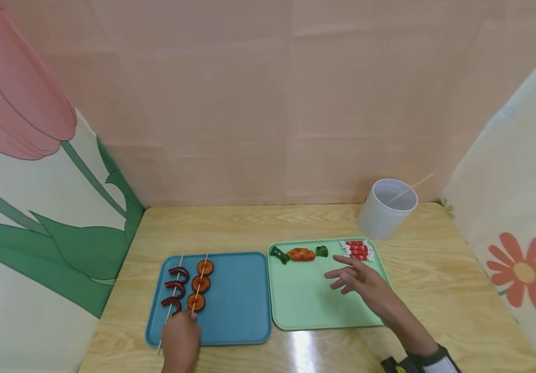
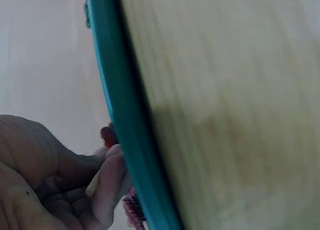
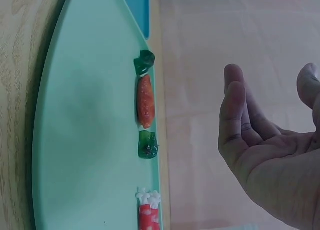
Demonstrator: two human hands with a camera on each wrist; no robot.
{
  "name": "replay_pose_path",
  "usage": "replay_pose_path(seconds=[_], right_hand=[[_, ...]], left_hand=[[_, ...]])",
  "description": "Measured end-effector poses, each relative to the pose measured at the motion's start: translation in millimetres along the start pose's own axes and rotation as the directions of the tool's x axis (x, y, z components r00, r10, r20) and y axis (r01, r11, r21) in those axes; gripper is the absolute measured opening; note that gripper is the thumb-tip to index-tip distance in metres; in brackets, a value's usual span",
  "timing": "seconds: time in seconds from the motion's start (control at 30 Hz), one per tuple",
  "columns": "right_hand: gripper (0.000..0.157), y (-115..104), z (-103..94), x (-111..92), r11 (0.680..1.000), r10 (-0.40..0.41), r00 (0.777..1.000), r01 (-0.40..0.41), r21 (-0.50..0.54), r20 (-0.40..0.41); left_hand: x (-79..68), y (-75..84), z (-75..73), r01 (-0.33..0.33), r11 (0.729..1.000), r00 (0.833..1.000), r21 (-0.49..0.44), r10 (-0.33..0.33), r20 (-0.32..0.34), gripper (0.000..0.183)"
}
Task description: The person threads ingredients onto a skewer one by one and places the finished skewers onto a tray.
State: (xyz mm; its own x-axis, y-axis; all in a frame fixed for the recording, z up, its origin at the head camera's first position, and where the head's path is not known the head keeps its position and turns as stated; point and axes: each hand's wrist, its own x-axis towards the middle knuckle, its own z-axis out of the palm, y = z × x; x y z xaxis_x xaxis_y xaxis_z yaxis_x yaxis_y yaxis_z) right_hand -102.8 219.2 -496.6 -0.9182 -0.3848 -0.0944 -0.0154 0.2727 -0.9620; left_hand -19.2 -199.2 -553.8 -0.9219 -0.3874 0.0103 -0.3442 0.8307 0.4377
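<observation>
In the head view my left hand (image 1: 181,336) pinches the lower end of a skewer (image 1: 199,284) with three round orange-brown slices, over the blue tray (image 1: 237,300). To its left lies another skewer with three curved dark-red sausage-like pieces (image 1: 175,290). My right hand (image 1: 363,282) hovers above the green tray (image 1: 302,305), fingers loosely extended and holding nothing. Near that tray's far edge lie an orange piece (image 1: 301,254) between dark-green pieces (image 1: 279,254) and several red-and-white pieces (image 1: 360,250). The left wrist view shows thumb and fingers (image 2: 107,177) at the blue tray's rim.
A white cup (image 1: 384,210) with one thin stick (image 1: 412,187) leaning in it stands behind the green tray, at the back right. The wooden table (image 1: 230,228) ends at a pinkish backdrop, with flower-printed panels on both sides.
</observation>
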Motion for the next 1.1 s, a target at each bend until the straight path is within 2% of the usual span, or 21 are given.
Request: replay_pose_path(seconds=[0.1,0.17,0.23,0.3,0.33,0.37,0.4,0.47,0.5,0.53,0.57,0.6,0.67,0.77,0.8,0.87,0.93,1.0,1.1], right_hand=[[0.044,1.8,-0.9,0.1,1.000,-0.008,1.000,0.008,-0.024,-0.013],[0.044,1.4,-3.9,1.3,0.999,0.007,0.998,-0.010,-0.049,-0.060],[0.045,0.3,-10.7,4.0,0.996,0.027,0.988,-0.040,-0.086,-0.149],[0.048,-1.4,-22.9,7.9,0.989,0.065,0.956,-0.101,-0.112,-0.285],[0.048,-1.9,-30.5,10.9,0.985,0.069,0.927,-0.121,-0.120,-0.368],[0.046,-1.8,-39.2,15.1,0.985,0.070,0.885,-0.136,-0.111,-0.460],[0.043,-1.0,-48.7,19.3,0.984,0.066,0.831,-0.145,-0.100,-0.552],[0.033,1.5,-69.2,27.0,0.984,0.047,0.708,-0.152,-0.088,-0.704],[0.031,4.6,-79.4,31.1,0.984,0.018,0.651,-0.145,-0.100,-0.759],[0.031,7.9,-88.8,35.0,0.983,-0.016,0.604,-0.136,-0.122,-0.797],[0.032,11.5,-97.8,38.3,0.978,-0.054,0.577,-0.133,-0.159,-0.815],[0.035,14.8,-105.4,40.7,0.966,-0.107,0.567,-0.134,-0.220,-0.817],[0.042,22.3,-117.9,46.2,0.925,-0.249,0.572,-0.100,-0.367,-0.782],[0.041,30.3,-129.1,54.3,0.825,-0.454,0.582,-0.009,-0.564,-0.674],[0.040,31.9,-131.4,57.0,0.789,-0.509,0.576,0.015,-0.614,-0.640],[0.033,34.6,-135.7,62.3,0.737,-0.579,0.564,0.053,-0.673,-0.589],[0.024,35.7,-139.3,67.0,0.711,-0.614,0.555,0.080,-0.699,-0.561],[0.017,35.2,-142.3,70.5,0.704,-0.631,0.545,0.104,-0.702,-0.552],[0.013,25.7,-143.2,73.1,0.711,-0.662,0.494,0.173,-0.682,-0.564]], left_hand=[[1.4,1.9,-1.0,0.031,0.999,0.998,0.010,-0.032,0.047,0.015],[2.7,2.9,-2.5,0.051,0.998,0.994,0.024,-0.053,0.091,0.016],[3.4,2.7,-4.1,0.060,0.998,0.990,0.035,-0.064,0.122,0.016],[3.5,1.6,-5.9,0.056,0.997,0.988,0.045,-0.062,0.140,0.019],[3.4,1.3,-7.2,0.051,0.997,0.987,0.050,-0.058,0.150,0.020],[3.3,1.0,-8.5,0.051,0.997,0.985,0.053,-0.059,0.161,0.022],[3.4,1.5,-10.0,0.059,0.997,0.981,0.057,-0.068,0.183,0.025],[3.4,2.4,-13.3,0.069,0.995,0.972,0.068,-0.083,0.219,0.029],[3.2,3.2,-15.1,0.076,0.994,0.967,0.072,-0.091,0.237,0.030],[3.0,4.0,-16.9,0.085,0.993,0.962,0.078,-0.102,0.252,0.031],[2.9,4.8,-18.5,0.095,0.992,0.958,0.082,-0.114,0.263,0.032],[2.8,5.6,-19.8,0.101,0.991,0.955,0.087,-0.121,0.269,0.032],[1.4,5.6,-21.4,0.095,0.992,0.963,0.083,-0.112,0.244,0.033],[0.2,5.2,-22.7,0.086,0.993,0.979,0.077,-0.098,0.180,0.033],[-0.1,5.2,-23.2,0.081,0.994,0.984,0.072,-0.091,0.152,0.033],[-0.5,5.7,-25.1,0.069,0.995,0.991,0.068,-0.076,0.109,0.034],[-0.5,7.6,-27.6,0.067,0.996,0.994,0.057,-0.072,0.082,0.035],[0.2,10.4,-30.3,0.070,0.996,0.995,0.048,-0.074,0.068,0.037],[1.6,15.5,-33.0,0.052,0.999,0.998,0.008,-0.053,0.024,0.037]])
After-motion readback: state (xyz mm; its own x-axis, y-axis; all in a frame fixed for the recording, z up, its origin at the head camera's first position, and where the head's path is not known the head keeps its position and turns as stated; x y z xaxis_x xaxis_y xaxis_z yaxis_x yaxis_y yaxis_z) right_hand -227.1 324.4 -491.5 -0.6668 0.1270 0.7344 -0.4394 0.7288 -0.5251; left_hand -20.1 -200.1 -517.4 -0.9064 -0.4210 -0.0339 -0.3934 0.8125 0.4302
